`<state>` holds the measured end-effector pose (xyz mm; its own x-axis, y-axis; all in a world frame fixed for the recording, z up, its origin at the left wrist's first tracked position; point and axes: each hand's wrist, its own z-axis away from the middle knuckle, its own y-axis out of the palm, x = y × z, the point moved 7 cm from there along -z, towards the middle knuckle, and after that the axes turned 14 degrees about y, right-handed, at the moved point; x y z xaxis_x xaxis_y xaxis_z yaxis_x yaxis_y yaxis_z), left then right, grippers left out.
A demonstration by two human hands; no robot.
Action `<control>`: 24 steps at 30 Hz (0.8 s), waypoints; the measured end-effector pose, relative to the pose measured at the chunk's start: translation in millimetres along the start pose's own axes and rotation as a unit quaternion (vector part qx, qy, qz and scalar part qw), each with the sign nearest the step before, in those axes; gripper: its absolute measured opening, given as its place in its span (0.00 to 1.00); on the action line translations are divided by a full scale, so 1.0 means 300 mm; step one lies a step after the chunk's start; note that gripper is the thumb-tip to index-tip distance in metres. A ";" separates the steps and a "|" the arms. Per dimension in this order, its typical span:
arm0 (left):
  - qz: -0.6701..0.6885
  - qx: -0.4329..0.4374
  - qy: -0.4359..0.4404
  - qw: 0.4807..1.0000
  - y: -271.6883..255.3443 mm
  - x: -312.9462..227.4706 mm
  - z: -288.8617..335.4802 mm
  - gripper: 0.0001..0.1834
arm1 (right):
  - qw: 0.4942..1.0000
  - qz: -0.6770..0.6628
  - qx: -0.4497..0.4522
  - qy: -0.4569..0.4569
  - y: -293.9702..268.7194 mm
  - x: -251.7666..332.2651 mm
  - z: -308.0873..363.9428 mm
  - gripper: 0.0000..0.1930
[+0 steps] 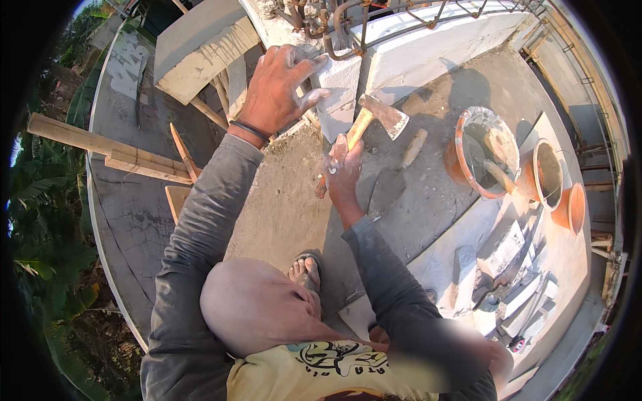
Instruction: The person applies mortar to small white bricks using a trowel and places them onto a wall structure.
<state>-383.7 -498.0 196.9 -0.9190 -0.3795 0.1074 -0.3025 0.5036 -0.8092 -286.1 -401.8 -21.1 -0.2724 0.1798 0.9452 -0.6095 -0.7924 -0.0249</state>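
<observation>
A hatchet [389, 119] with a light metal head and a wooden handle is in my right hand [344, 164], its fingers wrapped round the handle and the head pointing away from me. Up and to the left, my left hand [279, 83] grips the left edge of a white block [340, 87] at the end of a low wall. Its fingertips press near the top and the thumb lies lower on the side. Just right of my right hand, a trowel [388, 189] with a worn handle lies on the grey floor.
Rusty rebar [364, 33] runs above the white wall [428, 63]. An orange bucket [458, 164] with grey mix stands at right, beside two smaller buckets. Cut block pieces [501, 247] and tools lie lower right. Wooden planks [107, 144] jut out at left, past the floor's edge.
</observation>
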 end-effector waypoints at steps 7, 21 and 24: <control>0.003 -0.006 0.006 1.000 0.010 0.002 0.000 0.30 | 0.999 -0.008 0.005 -0.036 0.068 -0.002 0.035 0.18; -0.002 -0.010 0.013 1.000 0.010 0.008 0.008 0.30 | 0.999 -0.009 0.012 -0.032 0.081 -0.017 0.026 0.19; 0.007 -0.013 0.015 1.000 0.012 0.008 0.009 0.29 | 0.999 -0.006 0.023 -0.030 0.085 -0.009 0.026 0.19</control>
<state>-386.4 -499.3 192.6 -0.9300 -0.3494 0.1145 -0.2967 0.5292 -0.7949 -295.0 -427.1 -21.8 -0.2183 0.1557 0.9634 -0.5780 -0.8161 0.0009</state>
